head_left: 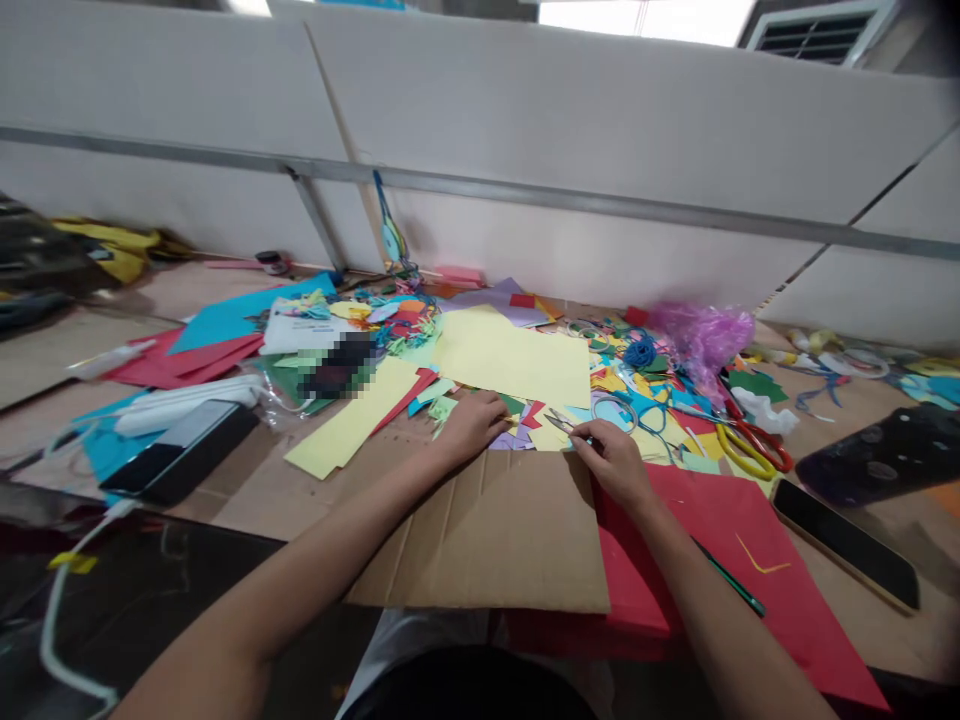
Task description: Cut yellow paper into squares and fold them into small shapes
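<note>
My right hand [611, 458] is closed around small scissors [559, 421], whose pale metal blades point up and left over the paper scraps. Its grip hides the handles. To the left, my left hand [476, 430] has its fingers curled together, with a tiny yellow bit at the fingertips that is too small to make out. Both hands are at the far edge of a brown cardboard sheet [495, 540]. Just beyond them lie a pale yellow paper sheet [517, 355] and many coloured paper scraps [521, 428].
On the right are red-handled scissors [757, 440], a phone [847, 545], red paper [720, 510], a green pen [731, 578] and a pink plastic bag [705, 340]. A black box [184, 455] and cable stand left. A white partition [525, 120] rises behind.
</note>
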Action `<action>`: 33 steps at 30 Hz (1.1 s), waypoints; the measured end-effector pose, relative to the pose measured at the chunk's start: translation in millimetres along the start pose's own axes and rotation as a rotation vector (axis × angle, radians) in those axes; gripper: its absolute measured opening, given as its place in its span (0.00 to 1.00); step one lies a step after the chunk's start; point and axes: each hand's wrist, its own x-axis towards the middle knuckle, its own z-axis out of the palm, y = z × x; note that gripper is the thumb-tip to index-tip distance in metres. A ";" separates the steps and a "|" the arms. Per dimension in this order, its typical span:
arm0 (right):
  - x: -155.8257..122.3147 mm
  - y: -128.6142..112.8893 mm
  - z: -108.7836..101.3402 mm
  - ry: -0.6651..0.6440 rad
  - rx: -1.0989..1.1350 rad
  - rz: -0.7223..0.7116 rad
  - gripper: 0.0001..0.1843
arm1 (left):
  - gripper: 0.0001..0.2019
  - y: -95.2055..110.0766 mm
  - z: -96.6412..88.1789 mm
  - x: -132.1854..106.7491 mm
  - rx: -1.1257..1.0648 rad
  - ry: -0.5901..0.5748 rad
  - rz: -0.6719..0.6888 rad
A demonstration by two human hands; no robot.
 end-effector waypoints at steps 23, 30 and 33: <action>-3.7 -10.6 2.9 0.001 0.245 0.081 0.25 | 0.15 58.1 15.4 13.0 -0.919 -0.080 -0.240; -3.4 -14.4 4.3 0.003 0.194 0.072 0.07 | 0.15 53.9 22.1 7.8 -0.887 -0.115 -0.249; -2.8 -16.7 2.1 0.044 0.210 0.097 0.07 | 0.18 51.8 21.3 7.3 -1.005 -0.102 -0.322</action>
